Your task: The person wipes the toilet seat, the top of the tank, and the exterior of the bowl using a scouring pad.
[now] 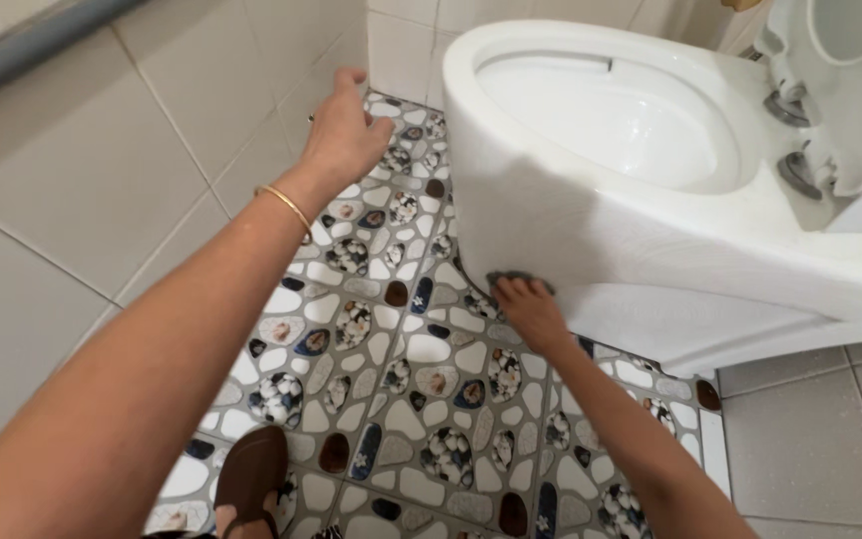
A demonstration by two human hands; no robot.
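The right hand has its grip closed down on a small dark cloth, the fingers pressing it flat against the lower outer wall of the white toilet bowl, low on the curve where the bowl turns in toward its base. Only a sliver of the cloth shows above the fingertips; the rest is hidden under the hand. The left hand holds nothing: its grip is loose and half open, the fingers slightly curled, raised in the air near the tiled wall and well apart from the cloth. I cannot tell whether it touches the wall.

Nearest to the camera, the left forearm fills the lower left of the view, and below it a foot in a brown sandal stands on the floor, which is laid with pebble-pattern tiles in white, brown and blue. A thin gold bangle sits on the left wrist. The right forearm reaches in from the lower right, across the patterned floor, to the bowl.

Farther off, the bowl's rim is open, with the raised seat and lid tilted back at the upper right. Plain pale tiles cover the floor at the right, beside the toilet's base.
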